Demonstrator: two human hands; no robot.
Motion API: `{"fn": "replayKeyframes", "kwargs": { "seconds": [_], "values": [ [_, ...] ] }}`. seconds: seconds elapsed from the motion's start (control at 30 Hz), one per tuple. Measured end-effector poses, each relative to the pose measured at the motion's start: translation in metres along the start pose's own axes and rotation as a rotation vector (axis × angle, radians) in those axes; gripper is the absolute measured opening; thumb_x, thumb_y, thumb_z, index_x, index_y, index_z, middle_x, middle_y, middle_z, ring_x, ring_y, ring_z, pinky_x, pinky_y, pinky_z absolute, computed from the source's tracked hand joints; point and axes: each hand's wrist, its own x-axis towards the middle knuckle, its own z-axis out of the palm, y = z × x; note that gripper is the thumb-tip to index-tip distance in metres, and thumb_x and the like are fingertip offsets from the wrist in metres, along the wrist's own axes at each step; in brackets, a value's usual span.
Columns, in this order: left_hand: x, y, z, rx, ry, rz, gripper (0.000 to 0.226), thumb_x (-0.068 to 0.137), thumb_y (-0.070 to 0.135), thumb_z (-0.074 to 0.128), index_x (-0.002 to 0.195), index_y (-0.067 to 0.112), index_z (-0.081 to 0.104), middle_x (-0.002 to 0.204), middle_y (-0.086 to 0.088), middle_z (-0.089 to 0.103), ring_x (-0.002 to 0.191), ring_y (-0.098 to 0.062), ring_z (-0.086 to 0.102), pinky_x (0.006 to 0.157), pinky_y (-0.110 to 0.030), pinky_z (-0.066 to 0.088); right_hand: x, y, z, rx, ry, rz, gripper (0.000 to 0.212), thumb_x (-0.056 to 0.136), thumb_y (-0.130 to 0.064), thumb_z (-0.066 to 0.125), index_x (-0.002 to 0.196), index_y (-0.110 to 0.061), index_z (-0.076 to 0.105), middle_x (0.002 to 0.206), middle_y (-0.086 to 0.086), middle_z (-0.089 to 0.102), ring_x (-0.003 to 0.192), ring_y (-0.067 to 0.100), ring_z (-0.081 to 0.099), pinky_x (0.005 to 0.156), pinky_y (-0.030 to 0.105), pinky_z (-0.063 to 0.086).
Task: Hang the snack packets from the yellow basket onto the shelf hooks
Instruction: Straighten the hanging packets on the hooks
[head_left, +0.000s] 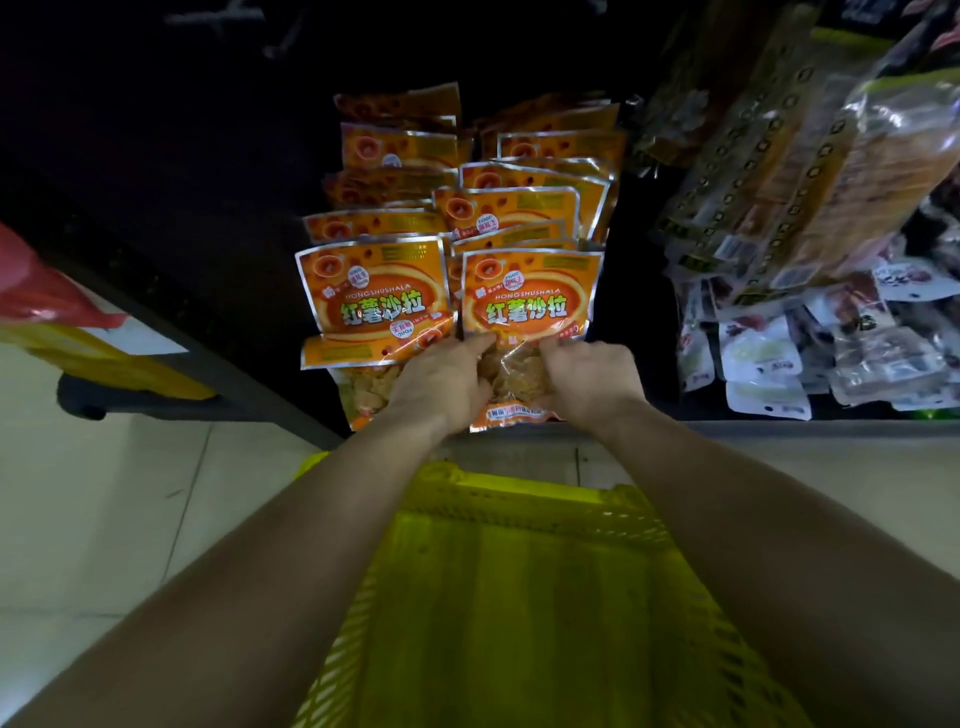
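Observation:
Two columns of orange snack packets hang on the dark shelf; the front left packet (371, 291) and the front right packet (527, 293) face me. My left hand (447, 382) and my right hand (589, 382) both grip the lower clear part of the front right packet, one on each side of it. Below the left column another orange packet (353, 358) lies tilted behind my left hand. The yellow basket (519, 587) sits under my forearms; its inside looks bare. The hooks themselves are hidden by the packets.
Clear and white snack bags (769, 364) hang and pile to the right, with tall transparent bags (810, 166) above them. A red bag (41, 296) and a yellow-edged shelf (104, 364) are at the left. Pale floor tiles (104, 519) spread below.

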Motion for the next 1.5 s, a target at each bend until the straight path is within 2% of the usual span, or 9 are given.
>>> {"fn": "replayKeyframes", "kwargs": {
  "seconds": [0.23, 0.47, 0.6, 0.67, 0.8, 0.93, 1.07, 1.33, 1.5],
  "values": [
    [-0.001, -0.006, 0.002, -0.086, -0.036, 0.045, 0.058, 0.097, 0.032, 0.057, 0.152, 0.035, 0.036, 0.146, -0.003, 0.049, 0.127, -0.026, 0.052, 0.104, -0.036, 0.043, -0.006, -0.002, 0.011, -0.129, 0.029, -0.004, 0.047, 0.085, -0.05, 0.07, 0.111, -0.016, 0.05, 0.089, 0.001, 0.069, 0.072, 0.024, 0.068, 0.056, 0.029, 0.037],
    [-0.011, -0.018, -0.014, -0.175, -0.163, 0.041, 0.043, 0.1, 0.034, 0.056, 0.142, 0.033, 0.053, 0.143, 0.002, 0.057, 0.124, -0.019, 0.057, 0.102, -0.038, 0.049, -0.016, -0.004, -0.01, 0.03, -0.041, -0.082, 0.032, 0.093, -0.049, 0.059, 0.108, -0.021, 0.06, 0.1, 0.003, 0.068, 0.087, 0.027, 0.067, 0.065, 0.031, 0.047],
    [-0.024, -0.03, -0.021, -0.071, -0.296, 0.074, 0.035, 0.099, 0.034, 0.056, 0.133, 0.025, 0.063, 0.135, 0.002, 0.062, 0.124, -0.021, 0.057, 0.103, -0.036, 0.046, -0.021, -0.016, -0.023, 0.094, 0.053, -0.154, 0.023, 0.098, -0.037, 0.048, 0.114, -0.026, 0.059, 0.103, 0.002, 0.068, 0.089, 0.029, 0.066, 0.064, 0.031, 0.048],
    [-0.032, -0.043, -0.023, -0.02, -0.344, 0.041, 0.038, 0.1, 0.034, 0.055, 0.137, 0.023, 0.06, 0.142, 0.0, 0.056, 0.132, -0.023, 0.051, 0.107, -0.034, 0.042, -0.021, -0.024, -0.028, 0.127, 0.052, -0.159, 0.027, 0.098, -0.034, 0.049, 0.121, -0.026, 0.058, 0.112, 0.002, 0.064, 0.097, 0.029, 0.064, 0.07, 0.034, 0.051],
    [-0.039, -0.079, -0.022, -0.044, -0.246, -0.101, 0.054, 0.1, 0.036, 0.054, 0.152, 0.031, 0.038, 0.159, -0.002, 0.036, 0.142, -0.024, 0.039, 0.114, -0.032, 0.035, -0.02, -0.035, -0.03, 0.22, -0.04, -0.086, 0.042, 0.095, -0.026, 0.053, 0.137, -0.03, 0.049, 0.128, 0.002, 0.055, 0.112, 0.035, 0.058, 0.084, 0.042, 0.054],
    [-0.036, -0.086, -0.012, -0.089, -0.208, -0.119, 0.061, 0.098, 0.038, 0.056, 0.153, 0.035, 0.032, 0.159, -0.001, 0.038, 0.143, -0.024, 0.039, 0.116, -0.038, 0.035, -0.017, -0.036, -0.024, 0.227, -0.092, -0.078, 0.048, 0.096, -0.029, 0.052, 0.143, -0.032, 0.042, 0.132, 0.006, 0.051, 0.115, 0.036, 0.055, 0.087, 0.043, 0.051],
    [-0.033, -0.085, -0.007, 0.0, -0.222, -0.103, 0.059, 0.099, 0.038, 0.055, 0.153, 0.036, 0.033, 0.163, 0.0, 0.028, 0.146, -0.025, 0.033, 0.118, -0.034, 0.03, -0.011, -0.032, -0.023, 0.222, -0.142, -0.106, 0.041, 0.095, -0.029, 0.052, 0.136, -0.032, 0.052, 0.127, 0.005, 0.055, 0.113, 0.033, 0.058, 0.085, 0.041, 0.054],
    [-0.054, -0.085, -0.014, -0.052, -0.212, -0.121, 0.063, 0.096, 0.043, 0.057, 0.153, 0.041, 0.029, 0.163, 0.002, 0.028, 0.147, -0.024, 0.032, 0.118, -0.036, 0.031, -0.022, -0.033, -0.025, 0.264, -0.165, -0.101, 0.039, 0.095, -0.02, 0.053, 0.131, -0.031, 0.056, 0.128, 0.001, 0.062, 0.114, 0.027, 0.059, 0.08, 0.038, 0.053],
    [-0.069, -0.076, -0.026, -0.013, -0.096, -0.066, 0.065, 0.096, 0.041, 0.055, 0.153, 0.044, 0.025, 0.153, -0.003, 0.045, 0.133, -0.029, 0.049, 0.106, -0.041, 0.046, -0.029, -0.034, -0.043, 0.264, -0.072, -0.05, 0.048, 0.095, -0.028, 0.055, 0.142, -0.028, 0.045, 0.139, 0.002, 0.046, 0.125, 0.029, 0.049, 0.092, 0.045, 0.054]
  ]
}}
